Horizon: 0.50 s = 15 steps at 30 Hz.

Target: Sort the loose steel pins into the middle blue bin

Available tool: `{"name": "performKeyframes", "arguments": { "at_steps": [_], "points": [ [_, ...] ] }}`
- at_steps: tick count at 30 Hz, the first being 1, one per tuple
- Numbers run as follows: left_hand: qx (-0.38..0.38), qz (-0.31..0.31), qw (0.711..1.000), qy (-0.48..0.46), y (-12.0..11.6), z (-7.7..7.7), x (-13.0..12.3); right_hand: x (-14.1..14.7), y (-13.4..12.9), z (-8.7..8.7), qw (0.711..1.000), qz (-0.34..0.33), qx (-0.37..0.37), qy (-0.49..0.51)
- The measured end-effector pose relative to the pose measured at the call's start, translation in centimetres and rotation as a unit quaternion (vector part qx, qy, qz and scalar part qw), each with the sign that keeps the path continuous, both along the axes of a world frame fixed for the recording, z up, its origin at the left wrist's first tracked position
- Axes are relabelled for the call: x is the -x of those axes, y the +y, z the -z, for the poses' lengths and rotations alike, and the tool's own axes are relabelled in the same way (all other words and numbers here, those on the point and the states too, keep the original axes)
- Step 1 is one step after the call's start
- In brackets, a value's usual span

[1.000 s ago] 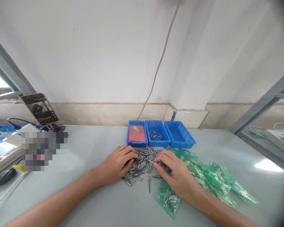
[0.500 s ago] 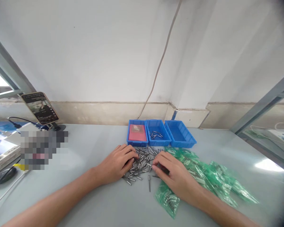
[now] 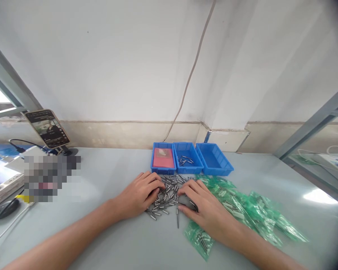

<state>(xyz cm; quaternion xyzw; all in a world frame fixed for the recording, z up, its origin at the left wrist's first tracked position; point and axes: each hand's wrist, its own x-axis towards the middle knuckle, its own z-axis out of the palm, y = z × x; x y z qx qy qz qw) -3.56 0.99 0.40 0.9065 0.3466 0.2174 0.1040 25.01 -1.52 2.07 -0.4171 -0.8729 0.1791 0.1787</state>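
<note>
A loose pile of slim metal pins (image 3: 169, 195) lies on the table between my two hands. My left hand (image 3: 142, 193) rests at the pile's left edge, fingers curled and thumb close to the index finger; whatever it pinches is hidden. At the right side, my right hand (image 3: 204, 204) has thumb and index finger apart over the pins. A few pins show beneath its palm, and I cannot tell whether they are held or lying there. One single pin (image 3: 177, 218) lies apart, in front of the pile. A small green bag (image 3: 198, 240) with pins inside lies below my right wrist.
Behind the pile stand three blue bins: one with a red sheet (image 3: 163, 159), a middle bin (image 3: 198, 165) with several pins, and a right bin (image 3: 214, 157). Green plastic bags (image 3: 250, 210) spread rightward. A phone (image 3: 47, 128) on a stand and a mouse (image 3: 5, 209) are left.
My right hand has shifted slightly left, and its thumb and index finger have spread apart. My left hand stays in place.
</note>
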Motion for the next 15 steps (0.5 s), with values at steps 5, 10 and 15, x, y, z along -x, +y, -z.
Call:
{"name": "performKeyframes", "arguments": {
  "at_steps": [5,10,15],
  "points": [
    [0.004,-0.004,1.000,0.002,0.05,0.08,-0.01,-0.12,0.07,0.27,1.000,-0.012,-0.005,-0.006],
    [0.004,-0.008,1.000,-0.003,-0.02,0.00,-0.07,-0.09,0.13,0.27,1.000,-0.008,-0.015,-0.002],
    [0.006,-0.011,1.000,-0.003,-0.08,-0.15,-0.12,0.04,-0.01,0.05,1.000,-0.004,-0.003,-0.012]
  ]
}}
